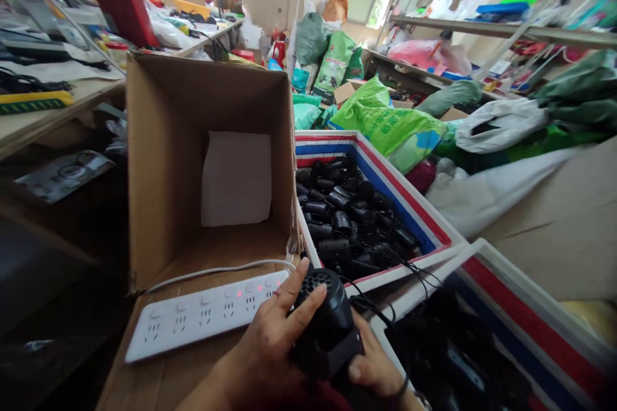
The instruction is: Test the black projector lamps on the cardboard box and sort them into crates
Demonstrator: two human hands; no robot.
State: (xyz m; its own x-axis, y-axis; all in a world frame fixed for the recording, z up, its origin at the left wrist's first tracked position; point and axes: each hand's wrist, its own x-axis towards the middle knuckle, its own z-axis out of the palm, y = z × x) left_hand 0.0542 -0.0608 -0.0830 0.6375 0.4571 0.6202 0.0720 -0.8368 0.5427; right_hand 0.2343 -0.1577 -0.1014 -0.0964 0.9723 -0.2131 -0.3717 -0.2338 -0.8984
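Observation:
A black cylindrical device with a honeycomb-patterned end is held between both hands at the lower centre. My left hand grips its left side, with two fingers reaching up along the honeycomb end. On the right side, my right hand is wrapped round the lower part, its thumb bent against the black housing. Just left of the device lies a white power strip with several sockets and red lights. Black cables run to the right of the device.
An open cardboard box with a paper sheet inside stands behind the power strip. Right of it, a striped bin holds many black cylindrical parts; a second striped bin sits nearer. Green bags and cluttered shelves are beyond.

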